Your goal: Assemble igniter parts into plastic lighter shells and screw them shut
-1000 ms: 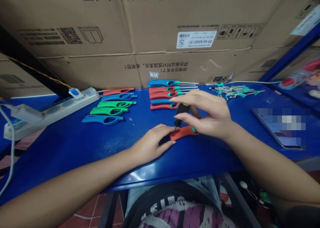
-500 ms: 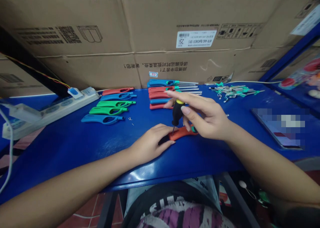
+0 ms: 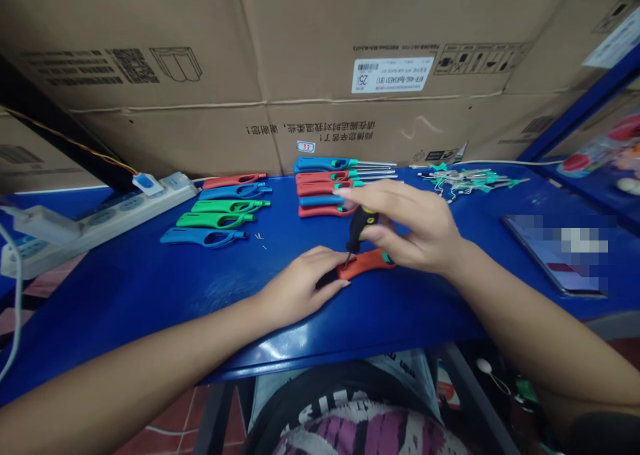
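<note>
Thumb and fingers of my left hand (image 3: 305, 282) pinch the near end of an orange gas lighter (image 3: 364, 263) lying on the blue table. My right hand (image 3: 417, 225) grips a short black-and-yellow screwdriver (image 3: 356, 232), its shaft tilted and its tip at the lighter's body near my left fingertips. The lighter's far end, with a bit of green, is partly hidden under my right hand. Beyond my hands lie several lighters with metal tubes, among them a blue lighter (image 3: 320, 164) and a red lighter (image 3: 320, 212).
Several tubeless lighter shells, such as a green shell (image 3: 215, 220), lie at the left near a white power strip (image 3: 100, 225). Tiny metal pins (image 3: 259, 236) lie beside them. A pile of wired metal tubes (image 3: 467, 178) and a phone (image 3: 555, 255) are at the right. Cardboard (image 3: 300, 55) stands behind.
My right hand has turned slightly around the screwdriver, whose handle now leans further to the right. My left hand and the orange lighter stay in place.
</note>
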The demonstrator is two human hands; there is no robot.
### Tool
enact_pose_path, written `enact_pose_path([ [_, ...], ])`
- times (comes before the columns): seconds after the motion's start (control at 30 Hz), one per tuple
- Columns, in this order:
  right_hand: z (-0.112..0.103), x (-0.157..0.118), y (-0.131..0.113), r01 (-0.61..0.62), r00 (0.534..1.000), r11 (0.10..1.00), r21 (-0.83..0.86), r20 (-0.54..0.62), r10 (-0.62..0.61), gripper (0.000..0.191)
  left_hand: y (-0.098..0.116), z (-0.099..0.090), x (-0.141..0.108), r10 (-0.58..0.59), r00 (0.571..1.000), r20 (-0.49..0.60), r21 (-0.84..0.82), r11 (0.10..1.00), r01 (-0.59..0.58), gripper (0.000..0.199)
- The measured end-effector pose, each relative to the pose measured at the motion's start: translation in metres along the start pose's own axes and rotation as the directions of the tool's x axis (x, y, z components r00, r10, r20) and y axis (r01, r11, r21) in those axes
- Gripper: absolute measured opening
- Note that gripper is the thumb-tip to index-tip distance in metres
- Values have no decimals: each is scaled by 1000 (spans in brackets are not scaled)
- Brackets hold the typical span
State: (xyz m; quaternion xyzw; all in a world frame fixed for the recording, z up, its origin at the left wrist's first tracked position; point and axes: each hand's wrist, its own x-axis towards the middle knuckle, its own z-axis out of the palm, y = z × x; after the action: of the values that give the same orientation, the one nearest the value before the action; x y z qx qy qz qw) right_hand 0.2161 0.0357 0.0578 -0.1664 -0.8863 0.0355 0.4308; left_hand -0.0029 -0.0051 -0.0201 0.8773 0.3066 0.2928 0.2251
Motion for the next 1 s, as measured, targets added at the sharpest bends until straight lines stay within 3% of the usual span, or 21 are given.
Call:
enact_pose_path([
  [0.1,1,0,-3,-36,999,995,90,41,32,36,0,0,0,-10,1000,12,8,1000,10,34],
  [0.2,4,-3,-4,63,996,997,-32,-63,-65,31,1,0,1,-17,1000,10,15,1000,17,30],
  [0.27,6,-3,-5,95,992,991,-98,-73,-102,33,1,0,1,-14,1000,10,10,1000,14,30],
  [0.4,5,-1,-6,-15,1000,998,63,-18,16,38,1,0,1,-9,1000,18,14,1000,8,35],
  [0.53,1,-1,-3,30,994,996,-85,-100,-38,29,0,0,0,-2,1000,-4,16,1000,2,33],
  [0.7,1,-1,-2,-72,997,995,64,-14,73,35,0,0,0,-3,1000,18,6,1000,3,36],
  [0.87,1,0,-3,22,996,995,-94,-82,-30,30,0,0,0,2,1000,-9,-2,1000,-2,34],
  [1.0,-1,1,-5,-23,999,998,67,24,22,35,1,0,0,-9,1000,1,7,1000,9,35],
])
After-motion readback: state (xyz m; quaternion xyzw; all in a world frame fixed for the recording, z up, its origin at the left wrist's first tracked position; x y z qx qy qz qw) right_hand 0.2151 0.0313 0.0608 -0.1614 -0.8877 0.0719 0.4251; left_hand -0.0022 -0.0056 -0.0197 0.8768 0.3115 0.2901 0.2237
